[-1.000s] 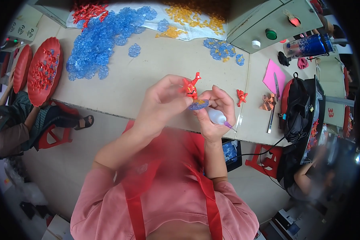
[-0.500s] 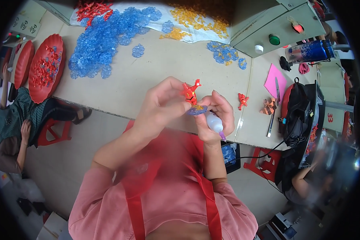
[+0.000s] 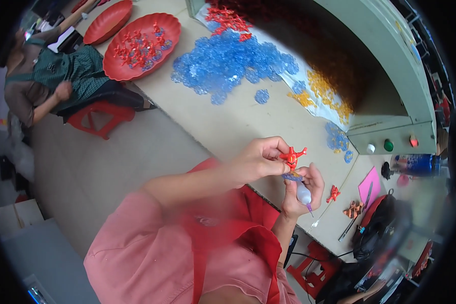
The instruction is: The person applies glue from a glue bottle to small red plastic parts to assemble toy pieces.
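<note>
In the head view, we pinch a small red figure (image 3: 293, 158) between the thumb and fingers of our left hand (image 3: 261, 162), upright over a translucent blue disc (image 3: 292, 177), above the near edge of the table (image 3: 228, 126). Our right hand (image 3: 293, 201) curls around a white squeeze bottle (image 3: 303, 194), its purple tip pointing down, while its thumb reaches the disc. Near that hand we see a second red figure (image 3: 333, 193) lying on the tabletop; beyond our hands spreads a blue pile (image 3: 233, 61) of similar discs.
</note>
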{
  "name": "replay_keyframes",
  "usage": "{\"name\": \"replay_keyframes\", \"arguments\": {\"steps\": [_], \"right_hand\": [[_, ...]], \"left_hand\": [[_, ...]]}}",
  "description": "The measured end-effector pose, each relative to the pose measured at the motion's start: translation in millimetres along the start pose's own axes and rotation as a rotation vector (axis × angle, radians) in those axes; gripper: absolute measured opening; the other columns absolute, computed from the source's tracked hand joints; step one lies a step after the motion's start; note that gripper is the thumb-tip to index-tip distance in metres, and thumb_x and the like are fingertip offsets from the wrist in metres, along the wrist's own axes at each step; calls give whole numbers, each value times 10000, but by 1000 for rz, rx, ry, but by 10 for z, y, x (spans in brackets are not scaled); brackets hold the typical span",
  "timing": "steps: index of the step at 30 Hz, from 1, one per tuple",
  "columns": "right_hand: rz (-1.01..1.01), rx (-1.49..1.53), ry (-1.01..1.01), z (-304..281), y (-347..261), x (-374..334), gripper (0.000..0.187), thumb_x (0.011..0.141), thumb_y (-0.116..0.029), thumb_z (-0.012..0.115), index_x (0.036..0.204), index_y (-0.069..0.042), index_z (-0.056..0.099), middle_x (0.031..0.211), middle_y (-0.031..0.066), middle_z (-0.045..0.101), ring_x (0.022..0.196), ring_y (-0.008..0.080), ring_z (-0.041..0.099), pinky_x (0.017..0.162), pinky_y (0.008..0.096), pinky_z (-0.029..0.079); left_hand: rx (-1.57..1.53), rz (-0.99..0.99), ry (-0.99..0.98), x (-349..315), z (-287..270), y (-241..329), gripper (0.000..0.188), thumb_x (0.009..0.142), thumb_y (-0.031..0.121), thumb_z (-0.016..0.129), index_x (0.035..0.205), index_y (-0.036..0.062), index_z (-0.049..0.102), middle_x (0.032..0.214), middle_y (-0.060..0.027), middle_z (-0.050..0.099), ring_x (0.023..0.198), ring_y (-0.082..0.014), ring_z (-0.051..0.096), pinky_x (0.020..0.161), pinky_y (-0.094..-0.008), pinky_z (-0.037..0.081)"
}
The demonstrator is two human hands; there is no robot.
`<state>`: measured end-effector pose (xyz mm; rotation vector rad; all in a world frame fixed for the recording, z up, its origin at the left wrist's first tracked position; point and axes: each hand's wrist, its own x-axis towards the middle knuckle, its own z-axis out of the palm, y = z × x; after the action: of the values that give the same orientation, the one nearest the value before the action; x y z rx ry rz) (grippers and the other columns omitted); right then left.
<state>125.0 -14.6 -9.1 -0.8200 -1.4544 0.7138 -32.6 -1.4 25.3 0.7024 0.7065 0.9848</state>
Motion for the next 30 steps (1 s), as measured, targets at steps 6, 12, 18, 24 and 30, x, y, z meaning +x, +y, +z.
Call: {"name": "replay_keyframes", "arguments": {"steps": [6,12,18,24,30], "right_hand": [[131,48,-90,321,-105,149,487,704,127,627,1156,45,464,965,166,563,692,131,574,625,228,484],[192,19,18,409,-237,200,459,739,69,616,1169,52,459,1069,204,554,640,121,589,634,224,488],[345,-88,16,143,-188,92,404,722,78,613,1111,37,509,1021,166,562,745,146,593,647,231,483],[262,-191,-46,99,-180,53,304,744,51,615,1042,37,559,958,155,583,677,119,576,574,221,493],[321,-171,-6,8,-220,33,270,741,59,614,1007,38,572,954,146,578,686,128,574,574,222,494]], "left_hand": [[-80,11,100,-65,-283,119,193,799,98,590,969,32,527,886,-73,611,843,-121,584,781,-288,453],[-289,237,230,-175,-796,689,216,775,71,596,978,46,525,870,-85,600,789,-198,618,730,-365,523],[599,791,936,-61,-1974,1931,383,780,4,550,1142,-41,432,927,-127,594,803,-218,629,703,-277,525],[1630,177,1306,207,-2532,2192,404,706,312,662,1004,44,612,988,-180,624,911,-321,608,766,-390,488],[1741,-157,1357,417,-2494,2243,371,696,245,642,1009,47,635,1028,-180,618,983,-286,597,814,-389,482]]}}
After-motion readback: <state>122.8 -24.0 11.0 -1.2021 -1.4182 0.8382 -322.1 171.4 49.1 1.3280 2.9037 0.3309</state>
